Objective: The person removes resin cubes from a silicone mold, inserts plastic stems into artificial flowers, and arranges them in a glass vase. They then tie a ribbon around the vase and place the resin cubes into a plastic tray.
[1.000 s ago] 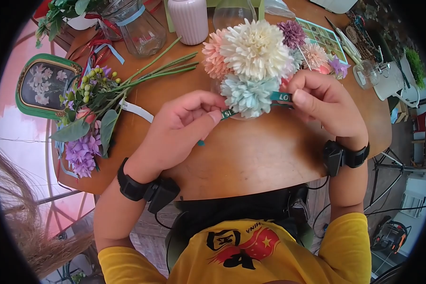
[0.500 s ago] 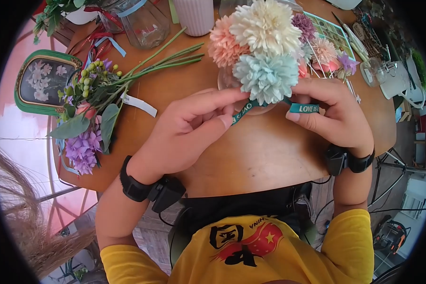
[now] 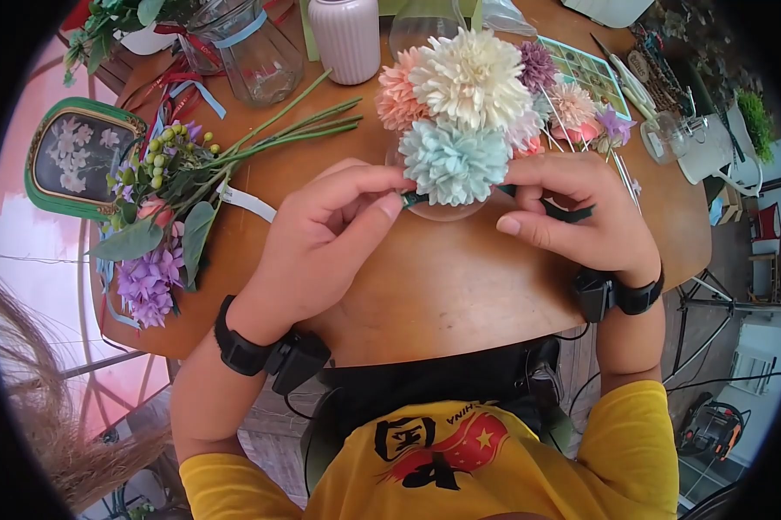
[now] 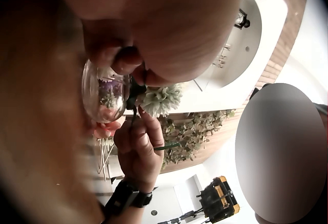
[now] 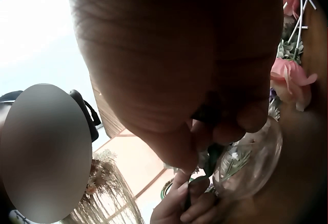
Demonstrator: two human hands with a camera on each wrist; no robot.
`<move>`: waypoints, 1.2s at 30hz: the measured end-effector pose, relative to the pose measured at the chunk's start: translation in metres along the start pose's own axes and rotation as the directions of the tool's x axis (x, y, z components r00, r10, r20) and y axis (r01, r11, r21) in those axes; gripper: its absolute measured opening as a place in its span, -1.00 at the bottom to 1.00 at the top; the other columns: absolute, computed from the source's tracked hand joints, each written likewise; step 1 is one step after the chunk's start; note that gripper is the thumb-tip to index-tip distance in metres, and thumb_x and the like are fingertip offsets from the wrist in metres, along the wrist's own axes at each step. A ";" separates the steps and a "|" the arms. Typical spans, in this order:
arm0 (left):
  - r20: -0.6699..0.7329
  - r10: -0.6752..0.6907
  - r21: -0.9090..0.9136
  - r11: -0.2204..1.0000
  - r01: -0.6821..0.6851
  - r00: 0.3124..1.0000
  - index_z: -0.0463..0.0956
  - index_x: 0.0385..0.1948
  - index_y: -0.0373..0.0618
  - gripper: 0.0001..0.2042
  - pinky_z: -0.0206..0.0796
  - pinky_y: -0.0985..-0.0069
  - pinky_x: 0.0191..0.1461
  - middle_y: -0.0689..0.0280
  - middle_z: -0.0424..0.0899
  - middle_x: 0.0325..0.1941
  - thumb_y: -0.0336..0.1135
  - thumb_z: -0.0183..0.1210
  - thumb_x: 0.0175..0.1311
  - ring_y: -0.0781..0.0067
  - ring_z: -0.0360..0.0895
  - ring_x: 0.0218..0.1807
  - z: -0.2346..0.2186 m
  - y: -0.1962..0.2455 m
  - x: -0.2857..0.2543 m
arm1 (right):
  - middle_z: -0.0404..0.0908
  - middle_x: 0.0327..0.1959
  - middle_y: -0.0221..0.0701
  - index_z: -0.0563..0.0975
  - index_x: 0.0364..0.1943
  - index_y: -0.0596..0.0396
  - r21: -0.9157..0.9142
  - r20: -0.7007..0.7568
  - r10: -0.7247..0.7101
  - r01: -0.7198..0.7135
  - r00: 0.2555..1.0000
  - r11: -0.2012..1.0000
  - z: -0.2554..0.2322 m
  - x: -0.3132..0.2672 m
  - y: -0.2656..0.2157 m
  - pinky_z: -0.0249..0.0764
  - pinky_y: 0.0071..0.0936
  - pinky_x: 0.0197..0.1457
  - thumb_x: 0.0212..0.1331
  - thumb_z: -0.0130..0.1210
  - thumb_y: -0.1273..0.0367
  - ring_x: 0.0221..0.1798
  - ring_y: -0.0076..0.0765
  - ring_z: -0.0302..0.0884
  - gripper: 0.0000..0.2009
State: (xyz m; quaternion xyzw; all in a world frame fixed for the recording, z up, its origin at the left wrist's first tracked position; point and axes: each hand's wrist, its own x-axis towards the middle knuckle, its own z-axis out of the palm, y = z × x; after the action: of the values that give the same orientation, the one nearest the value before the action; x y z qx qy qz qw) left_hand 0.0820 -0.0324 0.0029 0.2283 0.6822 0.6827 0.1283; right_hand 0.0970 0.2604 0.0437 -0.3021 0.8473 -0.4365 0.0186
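A bunch of artificial flowers stands in a round clear glass vase (image 3: 449, 211), with a pale blue bloom (image 3: 456, 162) in front and a cream bloom (image 3: 468, 80) above it. A narrow dark green ribbon (image 3: 413, 200) passes below the blue bloom, its middle hidden by petals. My left hand (image 3: 317, 230) pinches the ribbon at the left of the vase neck. At the right of the neck, my right hand (image 3: 585, 212) holds the other side with curled fingers, and a green end (image 4: 168, 146) sticks out past that hand in the left wrist view.
To the left lie a purple flower bunch (image 3: 152, 282) with green stems (image 3: 299, 126) and a green picture frame (image 3: 85, 156). Behind stand a ribbed pink vase (image 3: 344, 39) and a glass jar (image 3: 256, 65). Loose blooms (image 3: 574, 111) and a compartment box (image 3: 585, 69) are at the right.
Half a second ago, lettered ribbon showed on both sides of the blue bloom; now little shows at the left and the right part lies among my right fingers. The right hand has shifted slightly inward.
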 end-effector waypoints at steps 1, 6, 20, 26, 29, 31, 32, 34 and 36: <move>0.005 0.004 0.007 1.000 -0.004 1.000 0.61 0.07 -0.26 -0.78 0.30 0.71 -0.14 0.39 0.57 -0.13 -0.52 0.12 0.48 0.72 0.47 -0.21 -0.002 0.000 0.001 | 0.50 -0.53 -0.46 0.65 0.07 0.13 -0.052 -0.009 0.011 -0.012 1.000 0.999 -0.001 0.000 0.000 0.39 -0.50 -0.31 0.17 0.40 0.42 -0.46 -0.50 0.41 -0.64; -0.011 -0.046 0.008 0.999 0.046 0.999 0.63 0.02 -0.30 -0.82 0.38 0.66 0.06 0.35 0.62 -0.03 -0.51 0.14 0.49 0.63 0.56 -0.06 -0.013 -0.007 0.009 | 0.57 -0.51 -0.36 0.69 0.00 0.07 -0.169 -0.061 0.132 -0.140 0.989 0.976 -0.004 -0.002 -0.005 0.45 -0.47 -0.28 0.22 0.35 0.39 -0.44 -0.37 0.50 -0.73; -0.039 -0.149 -0.167 0.976 0.141 0.988 0.55 0.03 -0.18 -0.83 0.32 0.74 -0.06 0.49 0.54 -0.16 -0.55 0.12 0.49 0.80 0.39 -0.19 -0.026 -0.009 0.009 | 0.61 -0.43 -0.17 0.62 -0.31 0.16 -0.332 -0.126 0.077 -0.115 0.989 0.936 -0.008 -0.002 0.002 0.49 -0.25 -0.27 0.12 0.29 0.48 -0.36 0.06 0.56 -0.91; -0.033 -0.057 -0.137 0.989 0.052 0.998 0.47 -0.05 -0.16 -0.87 0.29 0.77 -0.05 0.51 0.48 -0.14 -0.60 0.08 0.49 0.81 0.39 -0.15 -0.024 -0.017 0.009 | 0.63 -0.41 -0.12 0.66 -0.26 0.17 -0.360 -0.176 0.074 -0.134 0.982 0.923 -0.004 -0.004 0.002 0.51 -0.26 -0.26 0.11 0.29 0.50 -0.34 0.08 0.60 -0.88; -0.036 -0.116 -0.125 0.986 0.110 0.993 0.45 0.00 -0.15 -0.84 0.28 0.78 -0.09 0.51 0.47 -0.16 -0.56 0.11 0.48 0.80 0.40 -0.17 -0.024 -0.013 0.010 | 0.65 -0.43 -0.13 0.68 -0.24 0.18 -0.352 -0.194 0.088 -0.153 0.977 0.923 -0.003 -0.003 0.001 0.51 -0.28 -0.26 0.13 0.30 0.51 -0.38 0.03 0.61 -0.87; -0.022 -0.173 -0.137 0.976 0.168 0.985 0.42 0.05 -0.13 -0.81 0.25 0.77 -0.21 0.50 0.48 -0.19 -0.51 0.14 0.49 0.79 0.40 -0.26 -0.024 -0.009 0.010 | 0.66 -0.43 -0.17 0.69 -0.25 0.20 -0.247 -0.159 0.128 -0.165 0.979 0.955 -0.009 -0.006 0.002 0.51 -0.30 -0.24 0.12 0.31 0.52 -0.37 -0.05 0.61 -0.88; -0.005 -0.195 -0.149 0.970 0.192 0.981 0.40 0.07 -0.12 -0.78 0.22 0.76 -0.31 0.49 0.49 -0.22 -0.47 0.16 0.49 0.78 0.39 -0.33 -0.024 -0.007 0.012 | 0.66 -0.42 -0.20 0.69 -0.25 0.21 -0.195 -0.141 0.143 -0.169 0.980 0.966 -0.011 -0.007 0.001 0.51 -0.31 -0.23 0.12 0.32 0.52 -0.37 -0.09 0.62 -0.88; 0.041 -0.243 -0.152 0.957 0.246 0.969 0.37 0.12 -0.12 -0.73 0.24 0.74 -0.38 0.45 0.53 -0.23 -0.43 0.18 0.48 0.74 0.46 -0.37 -0.024 -0.001 0.011 | 0.66 -0.41 -0.24 0.69 -0.28 0.22 -0.186 -0.122 0.087 -0.109 0.989 0.977 -0.013 -0.007 -0.006 0.51 -0.33 -0.20 0.12 0.33 0.52 -0.34 -0.16 0.61 -0.90; 0.101 -0.304 -0.136 0.939 0.316 0.947 0.36 0.15 -0.14 -0.69 0.36 0.73 -0.33 0.41 0.58 -0.18 -0.41 0.21 0.47 0.67 0.61 -0.29 -0.020 0.005 0.008 | 0.64 -0.41 -0.28 0.68 -0.31 0.22 -0.183 -0.087 0.030 -0.046 0.996 0.982 -0.011 -0.006 -0.007 0.51 -0.34 -0.18 0.11 0.33 0.53 -0.32 -0.19 0.60 -0.91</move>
State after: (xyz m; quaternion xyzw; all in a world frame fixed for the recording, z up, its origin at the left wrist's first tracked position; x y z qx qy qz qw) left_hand 0.0664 -0.0464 0.0096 0.1341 0.6505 0.6941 0.2776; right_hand 0.1028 0.2684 0.0543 -0.2675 0.8897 -0.3681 -0.0367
